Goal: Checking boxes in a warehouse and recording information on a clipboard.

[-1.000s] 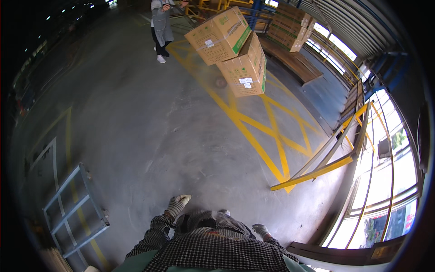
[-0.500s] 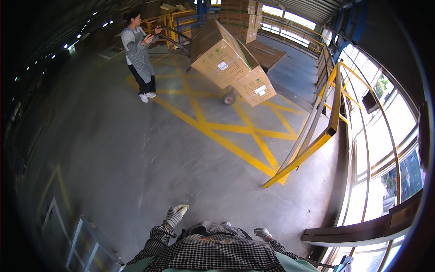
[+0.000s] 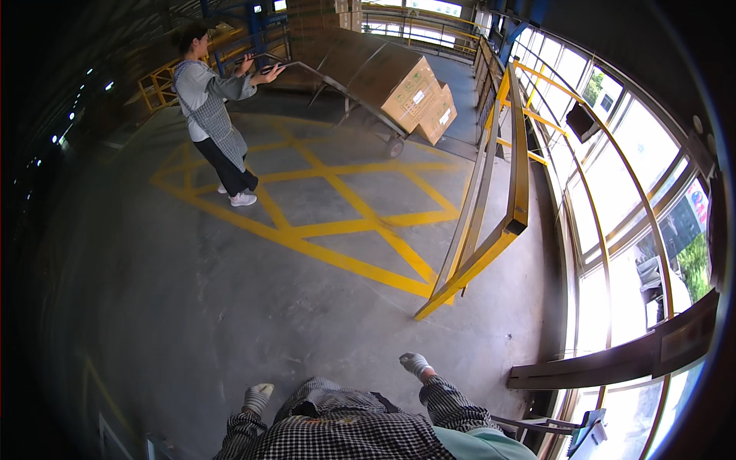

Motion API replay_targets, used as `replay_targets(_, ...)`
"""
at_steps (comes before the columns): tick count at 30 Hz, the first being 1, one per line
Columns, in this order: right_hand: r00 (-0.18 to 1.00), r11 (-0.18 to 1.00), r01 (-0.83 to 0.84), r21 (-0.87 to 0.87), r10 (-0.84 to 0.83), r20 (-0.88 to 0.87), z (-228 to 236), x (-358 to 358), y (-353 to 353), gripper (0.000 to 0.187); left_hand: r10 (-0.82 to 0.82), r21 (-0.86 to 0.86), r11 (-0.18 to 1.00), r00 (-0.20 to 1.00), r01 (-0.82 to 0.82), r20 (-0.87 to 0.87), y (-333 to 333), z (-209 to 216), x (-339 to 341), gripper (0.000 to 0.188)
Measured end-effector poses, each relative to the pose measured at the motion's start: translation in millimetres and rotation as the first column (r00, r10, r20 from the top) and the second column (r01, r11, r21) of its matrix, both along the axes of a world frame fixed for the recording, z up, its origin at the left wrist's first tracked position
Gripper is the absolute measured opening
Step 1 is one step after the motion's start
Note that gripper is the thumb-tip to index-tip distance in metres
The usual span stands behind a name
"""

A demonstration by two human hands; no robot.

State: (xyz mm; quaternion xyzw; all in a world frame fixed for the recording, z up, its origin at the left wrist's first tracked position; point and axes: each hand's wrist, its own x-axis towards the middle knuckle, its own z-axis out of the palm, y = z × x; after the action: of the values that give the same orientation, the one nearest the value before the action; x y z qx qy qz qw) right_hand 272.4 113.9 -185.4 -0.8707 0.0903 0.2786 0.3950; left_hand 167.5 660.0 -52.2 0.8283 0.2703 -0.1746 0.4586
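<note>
The right hand (image 3: 416,363) and left hand (image 3: 258,397), both gloved, look curled; how tightly, I cannot tell. The yellow frame (image 3: 518,180) stands ahead of the right, apart; beyond, a co-worker (image 3: 211,119) grips a cart (image 3: 395,147) with boxes (image 3: 395,88).

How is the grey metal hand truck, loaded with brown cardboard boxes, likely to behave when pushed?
The hand truck will probably roll readily, its dark wheel resting on smooth-looking grey floor. It may feel heavy, given the large boxes, though their contents are hidden. Leaning back, it could tip if the co-worker's hands let go.
</note>
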Motion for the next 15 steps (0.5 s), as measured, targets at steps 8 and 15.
replay_targets(8, 0.999, 1.0, -0.011, -0.011, 0.01, -0.038, -9, 144, 69, 0.032, -0.433, 0.224, 0.722, 0.68, 0.655, -0.592, 152, -118, 26, 0.027)
replay_targets(15, 0.991, 0.993, -0.106, 0.05, 0.11, -0.072, -118, 236, 12, 0.025, -0.674, 0.437, 0.488, 0.644, 0.756, -0.363, 207, -120, 231, 0.028)
